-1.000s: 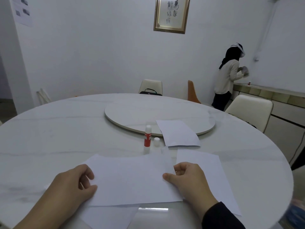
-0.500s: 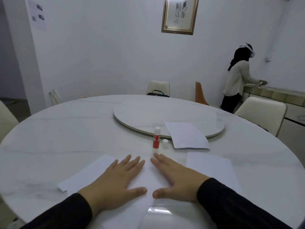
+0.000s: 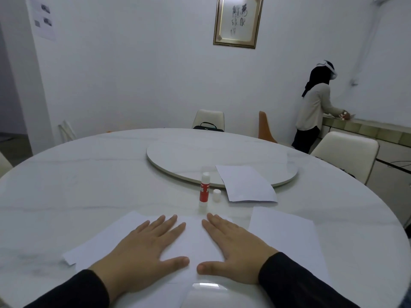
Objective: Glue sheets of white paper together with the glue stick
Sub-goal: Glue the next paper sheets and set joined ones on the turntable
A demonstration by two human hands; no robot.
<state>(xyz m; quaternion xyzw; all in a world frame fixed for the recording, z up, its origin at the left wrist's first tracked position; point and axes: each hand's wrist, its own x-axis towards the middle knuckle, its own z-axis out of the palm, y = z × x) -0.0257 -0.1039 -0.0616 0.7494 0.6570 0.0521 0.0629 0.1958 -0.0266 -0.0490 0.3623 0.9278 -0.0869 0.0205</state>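
Both my hands lie flat, palms down, fingers spread, on overlapping white sheets [image 3: 193,238] at the near edge of the round table. My left hand [image 3: 142,252] presses the left part, my right hand [image 3: 235,247] the right part, thumbs almost meeting. A red and white glue stick [image 3: 204,190] stands upright and uncapped just beyond my fingertips, its white cap [image 3: 216,195] beside it on the right. Another white sheet [image 3: 289,236] lies to the right of my right hand. A further sheet [image 3: 245,184] rests half on the turntable.
The white marble table [image 3: 77,185] carries a round turntable [image 3: 189,156] at its centre. Chairs stand around: a cream one [image 3: 347,156] at right, one with a black bag [image 3: 208,121] at the far side. A person [image 3: 313,110] stands at a counter at the back right.
A second ago my hands held the top sheet by its edges. Since then they have moved to its middle and lie flat on it; in the last half second they barely moved.
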